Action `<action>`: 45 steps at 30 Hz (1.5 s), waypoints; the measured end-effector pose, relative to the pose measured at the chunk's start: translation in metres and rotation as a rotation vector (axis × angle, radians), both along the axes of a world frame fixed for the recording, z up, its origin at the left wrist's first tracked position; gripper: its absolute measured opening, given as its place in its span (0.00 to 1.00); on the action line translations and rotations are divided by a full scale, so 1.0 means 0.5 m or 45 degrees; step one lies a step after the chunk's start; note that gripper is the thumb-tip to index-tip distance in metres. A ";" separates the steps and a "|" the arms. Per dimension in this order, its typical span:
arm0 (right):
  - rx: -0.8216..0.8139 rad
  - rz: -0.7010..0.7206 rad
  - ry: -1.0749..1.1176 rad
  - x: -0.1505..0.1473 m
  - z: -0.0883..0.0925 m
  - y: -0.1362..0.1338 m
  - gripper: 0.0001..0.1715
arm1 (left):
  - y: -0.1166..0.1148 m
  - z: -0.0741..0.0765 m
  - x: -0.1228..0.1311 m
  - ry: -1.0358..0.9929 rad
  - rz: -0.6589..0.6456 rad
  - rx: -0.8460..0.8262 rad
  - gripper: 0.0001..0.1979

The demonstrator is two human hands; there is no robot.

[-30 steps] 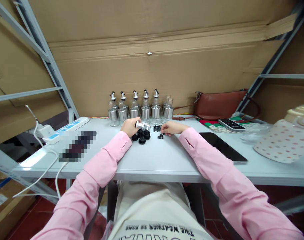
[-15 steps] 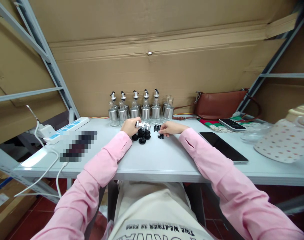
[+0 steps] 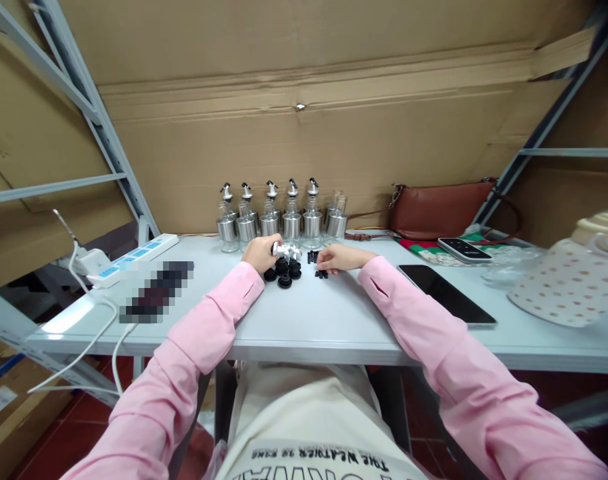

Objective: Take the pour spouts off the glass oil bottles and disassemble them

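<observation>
Resting on the white table (image 3: 334, 320), the left hand (image 3: 261, 253) curls around a silver pourer spout (image 3: 283, 250) above four black stoppers (image 3: 284, 271). The right hand (image 3: 340, 257) lies loosely closed, fingertips on small black plugs (image 3: 321, 273), too tiny to count. Seven glass bottles (image 3: 291, 223) stand behind, five capped.

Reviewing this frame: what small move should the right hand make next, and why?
Probably pinch one of the small black plastic plugs under the right hand and carry it left, since the left hand holds a silver metal pourer spout ready beside the black round stoppers.
</observation>
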State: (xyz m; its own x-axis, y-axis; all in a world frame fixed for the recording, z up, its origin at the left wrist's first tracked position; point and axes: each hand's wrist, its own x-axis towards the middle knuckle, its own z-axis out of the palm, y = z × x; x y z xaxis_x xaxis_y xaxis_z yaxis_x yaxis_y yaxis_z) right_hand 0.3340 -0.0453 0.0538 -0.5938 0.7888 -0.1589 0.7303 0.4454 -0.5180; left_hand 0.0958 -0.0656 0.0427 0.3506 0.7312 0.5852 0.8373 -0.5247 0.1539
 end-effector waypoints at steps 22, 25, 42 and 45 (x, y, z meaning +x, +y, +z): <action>0.331 -0.081 0.052 -0.017 0.005 -0.009 0.15 | -0.002 0.000 0.002 -0.012 -0.035 0.023 0.06; 0.686 -0.129 0.316 -0.038 0.011 -0.028 0.14 | -0.005 0.001 0.006 -0.013 -0.067 0.072 0.07; 0.452 -0.216 1.005 -0.098 0.003 -0.056 0.13 | -0.057 0.005 0.057 -0.159 -0.215 0.073 0.16; 0.460 -0.228 1.079 -0.101 0.002 -0.065 0.14 | -0.056 0.004 0.059 -0.190 -0.147 0.119 0.13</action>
